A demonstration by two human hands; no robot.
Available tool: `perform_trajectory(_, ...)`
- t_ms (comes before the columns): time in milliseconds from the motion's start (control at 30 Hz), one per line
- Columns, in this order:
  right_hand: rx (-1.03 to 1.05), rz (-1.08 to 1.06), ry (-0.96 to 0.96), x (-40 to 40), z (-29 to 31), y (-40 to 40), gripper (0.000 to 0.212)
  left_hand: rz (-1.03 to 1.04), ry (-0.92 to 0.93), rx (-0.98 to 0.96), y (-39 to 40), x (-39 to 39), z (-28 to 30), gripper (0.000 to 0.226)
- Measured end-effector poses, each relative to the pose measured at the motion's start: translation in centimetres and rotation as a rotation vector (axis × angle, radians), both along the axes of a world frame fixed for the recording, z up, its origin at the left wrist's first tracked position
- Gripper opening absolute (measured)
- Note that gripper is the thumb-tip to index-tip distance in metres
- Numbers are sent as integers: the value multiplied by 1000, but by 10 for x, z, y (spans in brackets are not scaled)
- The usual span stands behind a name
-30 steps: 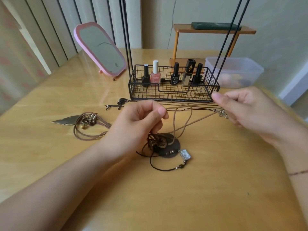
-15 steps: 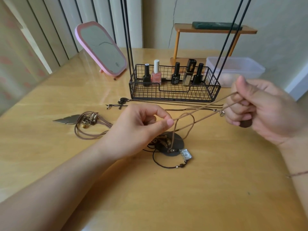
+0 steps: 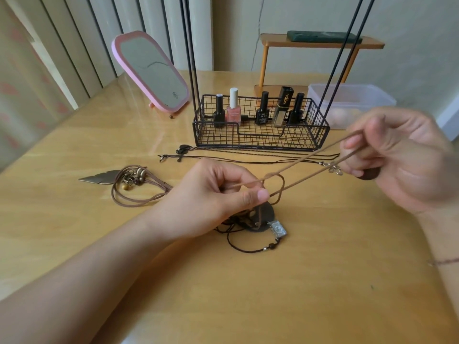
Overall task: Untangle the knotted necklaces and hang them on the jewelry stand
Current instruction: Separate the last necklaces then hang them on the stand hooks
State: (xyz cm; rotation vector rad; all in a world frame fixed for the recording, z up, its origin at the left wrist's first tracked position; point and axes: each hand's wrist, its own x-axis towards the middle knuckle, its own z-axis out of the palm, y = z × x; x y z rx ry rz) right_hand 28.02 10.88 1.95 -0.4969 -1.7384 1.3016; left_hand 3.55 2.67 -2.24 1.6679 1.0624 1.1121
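stand rods (image 3: 347,45): tops cut off | dark disc pendant (image 3: 267,212): half hidden by left hand (image 3: 216,192)

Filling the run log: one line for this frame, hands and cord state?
left hand: pinches tan cord | right hand: holds cord's other end, raised | knot loop: not undone | jewelry stand: nothing hung in view

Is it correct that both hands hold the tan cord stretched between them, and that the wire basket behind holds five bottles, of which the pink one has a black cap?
Not quite. The head view shows the left hand and the right hand holding the tan cord between them, and five bottles in the wire basket, but the pink bottle has a white cap, not black.
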Motion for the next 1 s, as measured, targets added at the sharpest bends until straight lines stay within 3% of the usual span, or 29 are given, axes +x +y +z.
perform_trajectory(67,18,14,20,0,2,-1,42,21,-50,-17,1,-1,1,17)
perform_trajectory(267,129,-108,-159,-1,-3,3,66,-26,-276,-160,2,-14,4,11)
perform_trajectory(500,229,-291,-242,-2,-6,10,44,54,-305,-163,2,-20,8,11)
perform_trajectory(600,182,-414,-153,0,-5,11,40,19,-318,-151,3,-23,7,12)
perform_trajectory(767,-28,-743,122,17,0,31,32,78,-127,-63,3,-23,7,20)
perform_trajectory(867,-93,-814,285,42,-4,49,37,161,-10,-29,2,-18,9,21)
perform_trajectory(1000,-88,-943,268,55,-9,62,36,262,342,65,3,-16,5,5)
